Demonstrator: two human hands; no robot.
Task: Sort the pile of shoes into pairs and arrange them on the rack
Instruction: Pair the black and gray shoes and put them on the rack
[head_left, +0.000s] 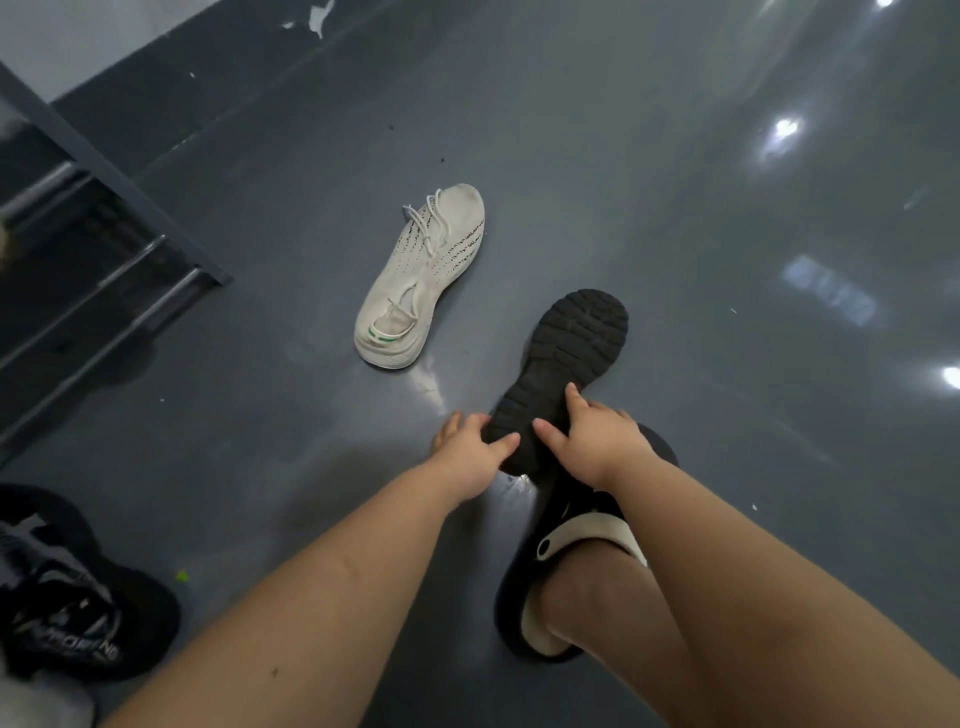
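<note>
A black shoe (569, 348) lies sole-up on the grey floor, toe pointing away. My left hand (470, 449) grips its heel from the left, and my right hand (597, 434) grips the same heel from the right. A white knit sneaker (423, 275) with black dashes, white laces and a green heel stripe stands upright on the floor just beyond and to the left. The dark metal shoe rack (104, 249) runs along the left edge, its bars blurred.
My own foot in a black and cream clog (556, 561) rests on the floor under my right forearm. A black sandal with white lettering (72, 608) lies at the lower left. The glossy grey floor (727, 260) stretches right and ahead.
</note>
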